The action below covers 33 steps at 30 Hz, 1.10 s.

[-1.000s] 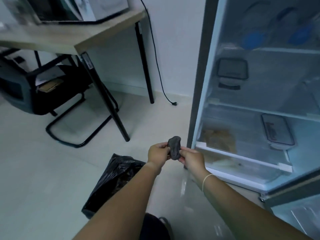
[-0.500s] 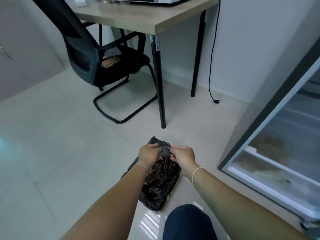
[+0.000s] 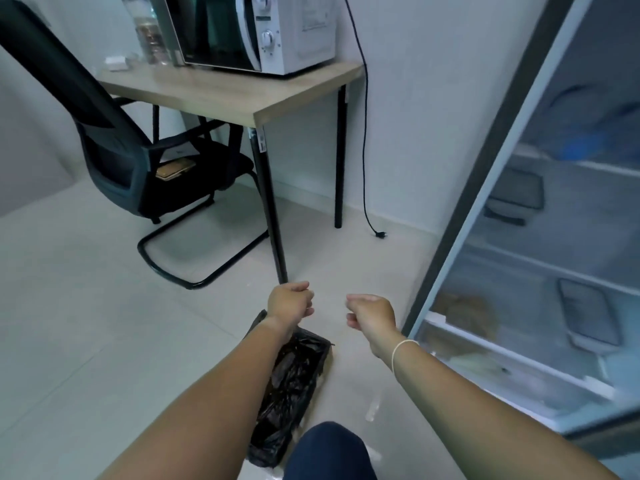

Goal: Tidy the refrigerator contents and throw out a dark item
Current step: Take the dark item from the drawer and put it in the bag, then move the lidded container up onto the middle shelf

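low in the head view, over pale floor: left hand (image 3: pixel 290 303) curled into a loose fist, right hand (image 3: pixel 372 311) curled likewise, well apart, nothing visible in either; whether the left pinches the bag's edge cannot be told. dark item nowhere to be made out, perhaps lost among the folds of the one black bag (image 3: pixel 291 386), half hidden under the left forearm and cut off by a knee (image 3: pixel 329 452) at the bottom edge. one open refrigerator (image 3: pixel 540 306) at right, blurred and cropped; two lidded containers (image 3: pixel 588 311) faintly seen on separate shelves, other contents unclear. one table (image 3: pixel 242 95), one microwave (image 3: pixel 263 29), one chair (image 3: pixel 114 157). bare floor left of the bag; table leg just beyond the left hand.
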### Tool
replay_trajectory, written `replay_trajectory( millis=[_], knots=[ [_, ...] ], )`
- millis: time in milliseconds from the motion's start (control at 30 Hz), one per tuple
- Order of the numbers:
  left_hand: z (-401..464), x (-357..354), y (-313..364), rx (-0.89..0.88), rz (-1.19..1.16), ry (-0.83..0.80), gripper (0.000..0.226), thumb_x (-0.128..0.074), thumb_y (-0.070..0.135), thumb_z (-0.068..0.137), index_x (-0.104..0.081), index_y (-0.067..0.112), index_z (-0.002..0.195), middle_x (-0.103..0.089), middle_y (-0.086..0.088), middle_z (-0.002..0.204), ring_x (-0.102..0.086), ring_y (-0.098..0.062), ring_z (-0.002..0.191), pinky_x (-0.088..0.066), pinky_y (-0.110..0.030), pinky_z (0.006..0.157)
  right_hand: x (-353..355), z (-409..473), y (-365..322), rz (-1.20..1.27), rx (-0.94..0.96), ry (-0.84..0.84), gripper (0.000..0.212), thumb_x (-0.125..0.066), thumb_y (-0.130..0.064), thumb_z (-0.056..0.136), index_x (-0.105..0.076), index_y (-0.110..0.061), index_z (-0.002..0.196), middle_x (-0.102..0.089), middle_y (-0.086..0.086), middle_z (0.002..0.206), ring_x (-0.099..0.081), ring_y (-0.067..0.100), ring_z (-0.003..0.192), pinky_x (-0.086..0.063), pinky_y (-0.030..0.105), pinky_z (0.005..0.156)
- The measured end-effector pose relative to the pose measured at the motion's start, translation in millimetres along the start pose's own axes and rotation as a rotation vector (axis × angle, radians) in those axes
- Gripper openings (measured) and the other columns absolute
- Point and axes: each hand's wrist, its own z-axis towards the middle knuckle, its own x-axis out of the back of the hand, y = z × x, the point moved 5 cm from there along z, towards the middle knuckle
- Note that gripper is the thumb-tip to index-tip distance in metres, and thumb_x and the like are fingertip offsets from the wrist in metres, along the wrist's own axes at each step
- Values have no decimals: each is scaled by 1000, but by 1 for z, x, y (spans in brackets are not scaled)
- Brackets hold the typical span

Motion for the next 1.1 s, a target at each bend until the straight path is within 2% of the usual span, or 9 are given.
replay_trajectory(
  millis=[133,333,433,533,600,700,800,933,1100],
  knots=[
    [-20,-56,42,-87,30,-99,36,-54,0,90,-53,-6,125,-52,-4,74,-50,-15,64,-50,-25,69,64,1,-36,29,74,102,16,-57,-4,83,-67,-9,94,-57,1,64,-52,17,56,-54,37,82],
    [-52,-129,89,-211,108,-215,37,-52,-2,90,-52,-6,126,-55,-6,82,-48,-13,64,-48,-22,64,138,-11,-74,64,159,193,16,-56,-2,84,-65,-8,95,-53,4,63,-46,14,51,-45,17,49],
    [-66,-160,103,-259,159,-274,38,-53,-1,89,-52,-5,128,-56,-8,93,-50,-15,69,-50,-25,67,173,-19,-84,80,189,253,17,-57,-3,85,-67,-10,96,-57,4,67,-47,14,51,-46,22,55],
    [-76,-188,110,-296,204,-326,40,-54,1,90,-51,-3,129,-63,-16,105,-57,-22,82,-52,-31,76,206,-20,-83,100,190,323,20,-58,-4,83,-69,-9,100,-58,-2,65,-49,15,51,-49,26,61],
    [-81,-204,114,-336,263,-342,41,-57,5,88,-53,0,129,-64,-15,117,-63,-29,99,-54,-35,87,229,-19,-78,108,184,354,19,-58,-4,83,-68,-10,99,-56,-2,63,-48,14,49,-46,17,50],
    [-86,-225,117,-437,433,-373,44,-59,14,87,-55,9,131,-58,-10,133,-57,-26,119,-45,-38,105,261,-15,-65,102,172,411,16,-57,-3,83,-67,-11,93,-56,0,60,-48,14,48,-41,11,38],
    [-88,-237,123,-570,627,-334,46,-56,15,89,-50,10,135,-54,-9,137,-51,-24,126,-37,-32,109,283,-9,-50,114,149,452,16,-57,-3,83,-67,-10,93,-56,1,61,-49,14,50,-44,15,43],
    [-83,-261,121,-680,842,-379,46,-55,19,90,-49,14,136,-51,-10,140,-52,-26,125,-39,-32,107,307,9,-29,135,114,480,13,-58,-5,84,-67,-11,92,-58,1,66,-52,15,56,-47,22,54],
    [-68,-298,97,-669,915,-450,47,-56,20,90,-49,14,136,-50,-8,142,-52,-26,125,-40,-32,108,330,41,-1,103,67,525,28,-60,-6,78,-55,-24,56,-56,1,68,-52,23,74,-44,36,74]
  ],
)
